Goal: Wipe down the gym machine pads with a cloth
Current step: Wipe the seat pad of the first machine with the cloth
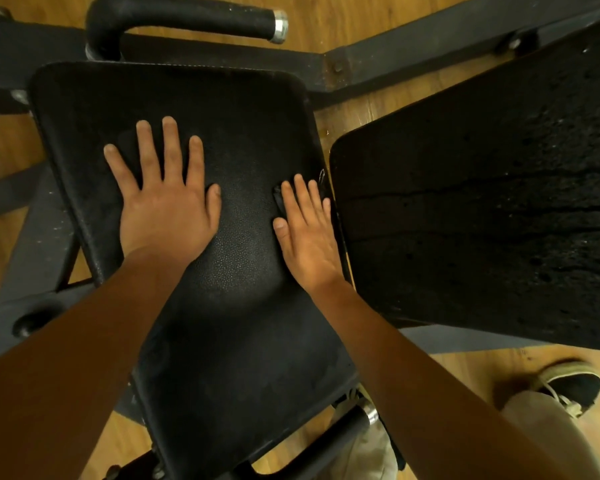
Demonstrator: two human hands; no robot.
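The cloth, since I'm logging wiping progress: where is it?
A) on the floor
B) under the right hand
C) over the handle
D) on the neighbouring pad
B: the cloth peeks out beneath the right hand, which lies flat on the seat pad.

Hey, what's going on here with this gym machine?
A person has both hands on the machine's black seat pad. The left hand lies flat on it, fingers spread. The right hand presses a dark cloth against the pad near its right edge, fingers straight. Only a bit of the cloth shows. A second, rougher-looking pad sits just to the right, with a narrow gap between them.
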